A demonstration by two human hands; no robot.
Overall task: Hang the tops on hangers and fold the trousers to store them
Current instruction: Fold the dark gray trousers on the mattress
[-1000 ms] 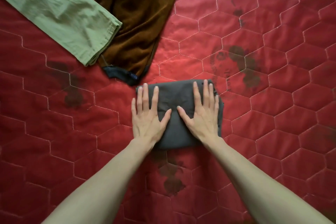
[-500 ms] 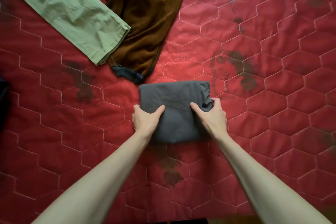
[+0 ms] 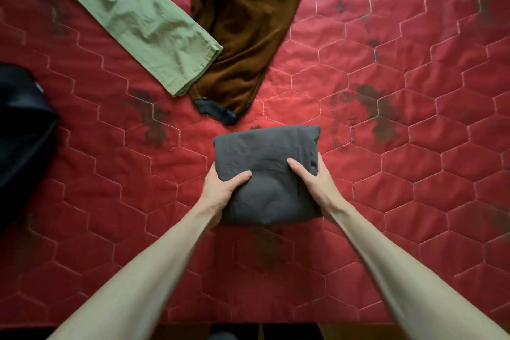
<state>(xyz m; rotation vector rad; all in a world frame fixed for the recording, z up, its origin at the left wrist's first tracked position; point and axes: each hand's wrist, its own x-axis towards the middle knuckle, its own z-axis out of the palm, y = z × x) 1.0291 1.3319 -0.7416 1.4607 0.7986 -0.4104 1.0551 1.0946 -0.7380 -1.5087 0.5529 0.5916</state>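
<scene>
Both hands grip the folded grey trousers (image 3: 265,163) near the front middle of the red quilted bedspread (image 3: 414,201): our left hand (image 3: 220,188) clamps the left edge, thumb on top and fingers tucked under, and our right hand (image 3: 314,176) does likewise on the right edge. We note the bundle is a compact, thick rectangle of dark charcoal cloth, softly creased, layered folds showing at its right side. Beyond it lie green trousers (image 3: 143,19) overlapping a brown garment (image 3: 248,22); a black item (image 3: 19,124) sits at far left.
</scene>
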